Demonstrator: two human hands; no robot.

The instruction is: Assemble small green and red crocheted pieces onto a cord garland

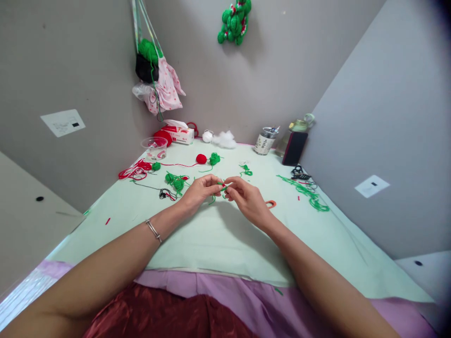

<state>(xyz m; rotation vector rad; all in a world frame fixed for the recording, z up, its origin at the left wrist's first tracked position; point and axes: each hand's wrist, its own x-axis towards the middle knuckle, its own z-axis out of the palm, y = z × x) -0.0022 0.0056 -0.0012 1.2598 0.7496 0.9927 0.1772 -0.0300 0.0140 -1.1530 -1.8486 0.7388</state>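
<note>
My left hand (201, 191), with a silver bracelet at its wrist, and my right hand (247, 196) meet fingertip to fingertip over the table. Between them they pinch a small green and red yarn piece (224, 187), mostly covered by the fingers. Loose green ends hang under it. Just left of my left hand lie green yarn pieces (177, 182) with a bit of red. An orange-handled tool (270, 204), probably scissors, is partly hidden beside my right hand. Beyond the hands are a red yarn ball (201, 159) and a green yarn bundle (214, 159).
Along the back stand a tissue box (181, 134), white stuffing (224, 139), a pen tin (265, 142) and a leaning phone (295, 148). At left is a clear plastic tub (155, 149); at right lie green strands (310, 193). A bag (167, 87) hangs on the wall.
</note>
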